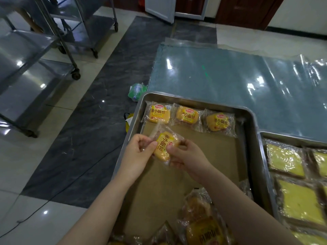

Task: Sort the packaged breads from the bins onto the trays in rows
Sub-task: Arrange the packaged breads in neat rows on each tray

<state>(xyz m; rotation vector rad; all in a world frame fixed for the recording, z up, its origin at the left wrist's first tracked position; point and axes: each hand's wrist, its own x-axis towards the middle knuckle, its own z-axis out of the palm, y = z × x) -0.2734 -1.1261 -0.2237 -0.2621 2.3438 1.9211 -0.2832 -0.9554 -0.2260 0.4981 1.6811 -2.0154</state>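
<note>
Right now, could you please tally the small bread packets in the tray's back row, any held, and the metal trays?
Small bread packets in the back row: 3
Held packet, pinched by left hand and right hand: 1
Metal trays: 2
Total: 6

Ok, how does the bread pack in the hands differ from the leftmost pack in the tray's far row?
The held bread pack is pinched by the left hand and right hand; the leftmost row pack lies untouched on the tray. The held bread pack's label runs sideways; the leftmost row pack's reads upright. Both are small yellow-labelled breads in clear wrappers.
</note>
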